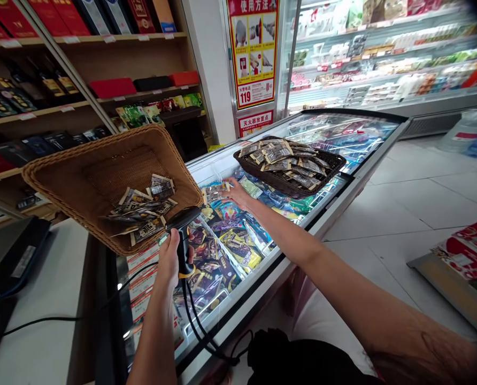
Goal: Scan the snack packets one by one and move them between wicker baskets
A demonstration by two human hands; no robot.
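My left hand (170, 256) is wrapped round the grip of a black-and-yellow barcode scanner (184, 243), whose cable hangs below it. Farther out, my right hand (235, 193) has a small clear-and-tan snack packet (215, 192) in its fingers, above the glass of the chest freezer (302, 235). Left of the scanner is a large light-brown wicker basket (102, 155), tilted, with several similar packets (146, 208) lying inside. A dark brown woven tray (258, 174), piled with more such packets (286, 158), rests on the freezer beyond my right forearm.
Frozen goods in bright wrappers (238, 248) show through the freezer's glass. A white counter (49, 315) with a black device (16, 254) runs along the left. Shelves (142, 37) stand behind it, a lit refrigerated display (367, 59) at the back right. Cartons (469, 251) sit at right.
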